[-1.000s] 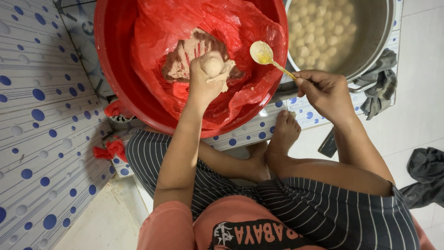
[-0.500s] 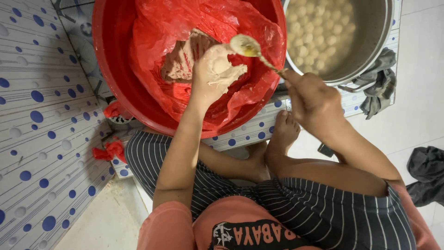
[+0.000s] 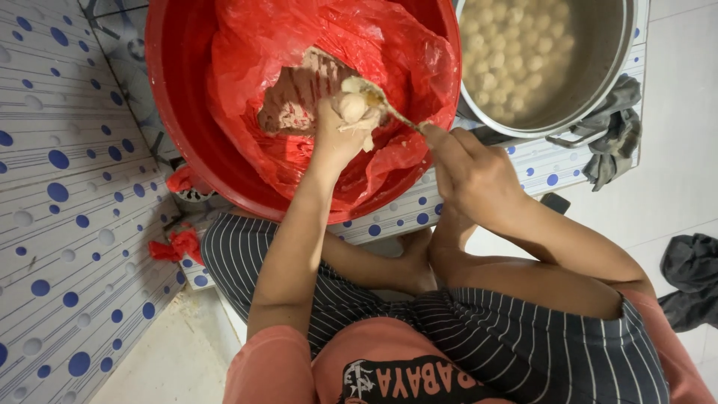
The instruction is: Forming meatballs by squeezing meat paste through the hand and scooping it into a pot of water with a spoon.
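My left hand (image 3: 340,135) is closed around pale paste, squeezing a round ball (image 3: 352,107) out at the top of the fist. It hovers over a big red basin (image 3: 176,112) lined with a red plastic bag (image 3: 299,45) that holds more paste (image 3: 295,97). My right hand (image 3: 467,168) grips a metal spoon (image 3: 378,101) by its handle. The spoon's bowl touches the ball on my left fist. To the right stands a large metal pot (image 3: 591,97) of cloudy water with several pale balls (image 3: 516,60) floating in it.
A grey cloth (image 3: 613,142) hangs by the pot's handle. Another dark cloth (image 3: 692,280) lies on the white floor at the right. Blue-dotted tiles (image 3: 67,224) cover the wall and ledge at the left. My crossed legs and striped apron (image 3: 479,337) fill the foreground.
My right hand has brought the spoon leftward from beside the pot to the ball on my left fist. The left hand stayed over the basin, shifting slightly.
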